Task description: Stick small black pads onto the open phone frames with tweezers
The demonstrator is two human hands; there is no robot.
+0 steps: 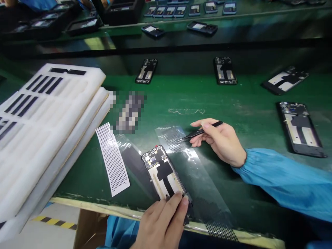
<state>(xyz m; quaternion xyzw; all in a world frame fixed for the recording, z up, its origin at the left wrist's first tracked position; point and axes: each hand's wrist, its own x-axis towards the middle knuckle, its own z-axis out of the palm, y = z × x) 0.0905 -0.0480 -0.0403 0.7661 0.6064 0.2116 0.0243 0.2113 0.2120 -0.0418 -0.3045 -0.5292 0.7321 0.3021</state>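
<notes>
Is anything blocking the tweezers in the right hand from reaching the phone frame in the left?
Nothing blocks the tweezers from the phone frame; only a clear film strip lies flat between them, under the tips.

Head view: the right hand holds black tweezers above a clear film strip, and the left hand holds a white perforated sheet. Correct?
No. The head view shows the left hand holding a black phone frame; the white perforated sheet lies beside it. The rest stands.
</notes>
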